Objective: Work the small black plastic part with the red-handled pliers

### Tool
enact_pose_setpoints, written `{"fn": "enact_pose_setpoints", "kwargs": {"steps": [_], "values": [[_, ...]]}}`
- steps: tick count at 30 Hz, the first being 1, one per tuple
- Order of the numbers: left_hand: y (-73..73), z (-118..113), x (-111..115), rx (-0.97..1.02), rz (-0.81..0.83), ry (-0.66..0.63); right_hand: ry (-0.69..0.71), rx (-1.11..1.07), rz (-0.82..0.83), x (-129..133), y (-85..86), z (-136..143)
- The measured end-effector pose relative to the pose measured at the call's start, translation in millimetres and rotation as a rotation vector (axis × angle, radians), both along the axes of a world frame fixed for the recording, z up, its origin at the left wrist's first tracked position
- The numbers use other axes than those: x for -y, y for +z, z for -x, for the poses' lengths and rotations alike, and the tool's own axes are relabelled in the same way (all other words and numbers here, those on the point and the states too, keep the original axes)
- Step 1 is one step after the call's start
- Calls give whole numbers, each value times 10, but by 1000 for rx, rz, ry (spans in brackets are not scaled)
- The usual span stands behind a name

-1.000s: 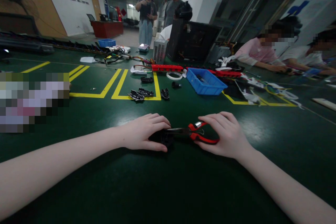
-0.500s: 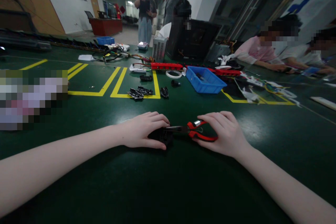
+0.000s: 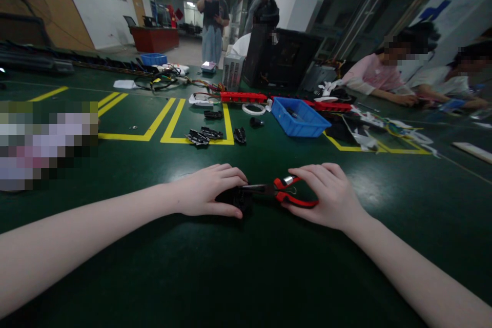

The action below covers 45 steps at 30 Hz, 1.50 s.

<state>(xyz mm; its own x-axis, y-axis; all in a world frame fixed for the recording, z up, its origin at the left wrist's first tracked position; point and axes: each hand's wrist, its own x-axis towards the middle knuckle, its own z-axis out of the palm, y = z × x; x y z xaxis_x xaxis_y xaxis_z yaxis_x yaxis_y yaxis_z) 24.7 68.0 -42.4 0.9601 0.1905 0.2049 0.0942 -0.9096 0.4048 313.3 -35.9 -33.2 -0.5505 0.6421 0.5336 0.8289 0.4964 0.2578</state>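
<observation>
On the green table point(image 3: 215, 266), my left hand point(image 3: 213, 190) grips a small black part point(image 3: 243, 200) between thumb and fingers. My right hand point(image 3: 326, 195) is closed around the handles of red-handled pliers point(image 3: 298, 200). The pliers' long metal jaws point left and meet the top of the black part; whether they pinch anything there is too dark to tell. Beyond my hands, several black parts point(image 3: 211, 133) lie on and near a yellow-taped outline, with another black part point(image 3: 240, 136) just right of it.
A blue bin point(image 3: 300, 118) stands beyond my right hand, near a white ring point(image 3: 253, 108) and a red strip point(image 3: 244, 97). Cables lie farther back. Two people stand behind the table; others sit at the right.
One standing person at the back has shifted slightly to the right. My hands, the black part and the pliers show almost no movement.
</observation>
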Motion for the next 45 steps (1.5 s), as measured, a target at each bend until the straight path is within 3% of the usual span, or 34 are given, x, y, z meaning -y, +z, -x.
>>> {"fn": "enact_pose_setpoints", "kwargs": {"steps": [21,31,45], "values": [[-31,0,1,-24,-31,23,13,-25,183,40,-24,9],[-19,10,26,1,-19,32,33,-18,25,41,24,-14],[-21,-5,13,-6,-6,31,-27,-36,17,32,3,-2]]}}
